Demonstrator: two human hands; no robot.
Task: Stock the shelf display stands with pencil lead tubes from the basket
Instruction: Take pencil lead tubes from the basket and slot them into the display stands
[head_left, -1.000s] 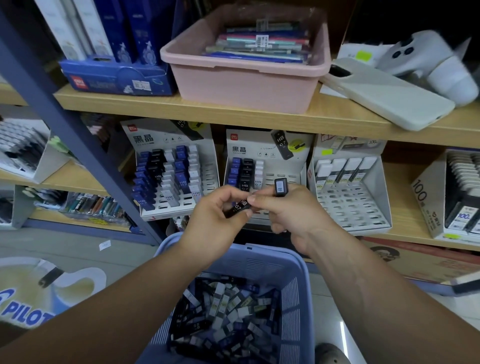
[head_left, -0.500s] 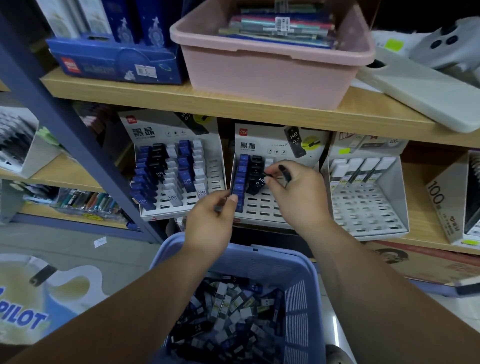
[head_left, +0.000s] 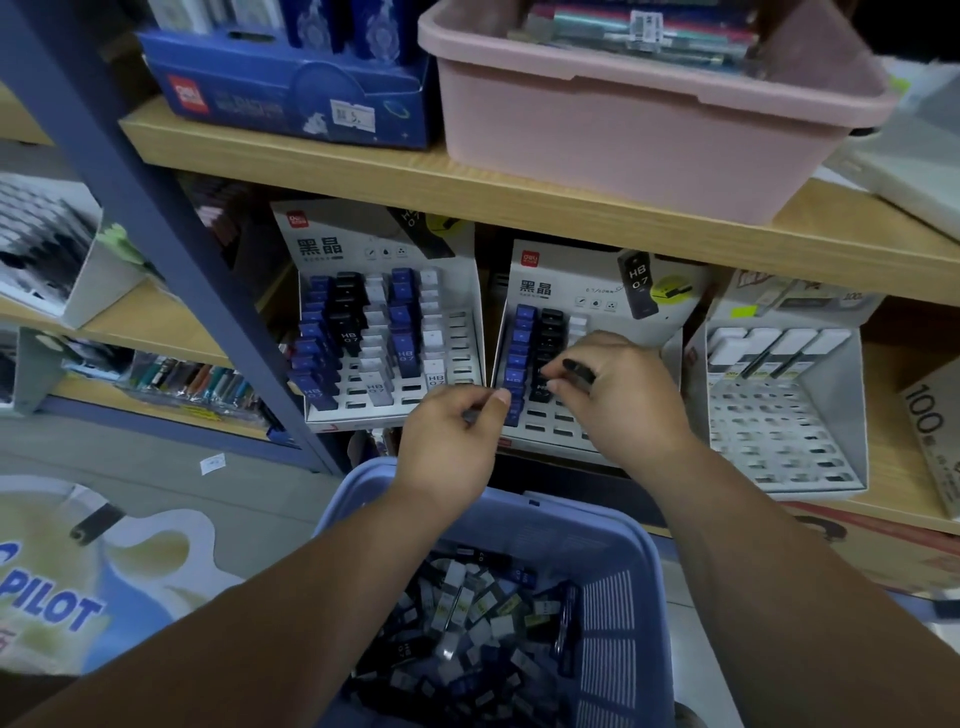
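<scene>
Pencil lead tubes are held at the middle display stand, above a filled basket.

A wooden shelf is seen across the view, with a pink tub set on top of it. Below and nearest the camera, a blue basket is heaped with loose pencil lead tubes. Under the shelf three slotted stands are lined up: the left display stand is largely filled, the middle display stand is filled in its left columns only, and the right display stand is stocked along its top row. The right hand is placed against the middle stand, its fingers curled round a black tube, with its fingertips at the black column. The left hand is raised just left of that stand, and a small dark tube, mostly hidden, is pinched between thumb and fingers.
</scene>
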